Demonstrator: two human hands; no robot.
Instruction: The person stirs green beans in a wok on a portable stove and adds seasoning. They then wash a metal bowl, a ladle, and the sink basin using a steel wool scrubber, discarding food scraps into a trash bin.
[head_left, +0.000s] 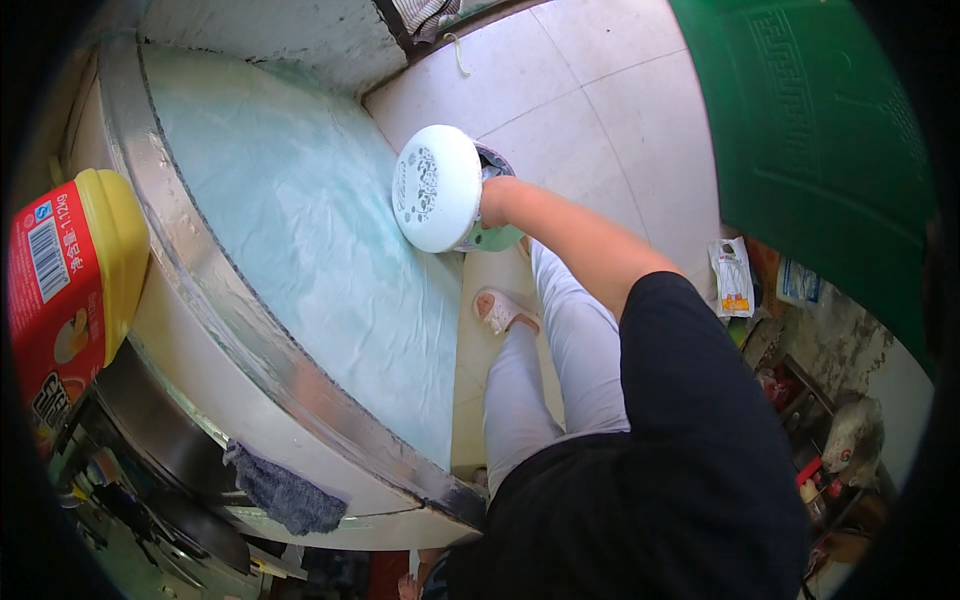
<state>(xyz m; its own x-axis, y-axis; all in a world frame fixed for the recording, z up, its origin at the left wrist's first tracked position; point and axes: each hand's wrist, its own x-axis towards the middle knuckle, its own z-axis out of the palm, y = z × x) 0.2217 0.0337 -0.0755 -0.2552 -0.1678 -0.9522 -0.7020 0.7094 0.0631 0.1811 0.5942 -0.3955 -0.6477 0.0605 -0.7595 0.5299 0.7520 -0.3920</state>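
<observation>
My right arm reaches down and forward to a small bin (496, 238) on the tiled floor. The bin's round white lid (435, 187), printed with a dark flower pattern and lettering, stands tilted up on its left side. My right hand (495, 201) goes in at the opening beside the lid. Its fingers are hidden inside, so what they hold or touch cannot be seen. Some grey liner (492, 161) shows at the bin's mouth. My left hand is not identifiable in view. At the bottom edge there is a partly seen hand (407, 586) whose owner I cannot tell.
A wrinkled, marbled pale green panel (300, 210) borders the bin on the left. Above it, the counter bears a yellow jug (116, 247) with a red label and a grey cloth (285, 491). At right are a large green panel (795, 112) and a cluttered shelf (810, 390).
</observation>
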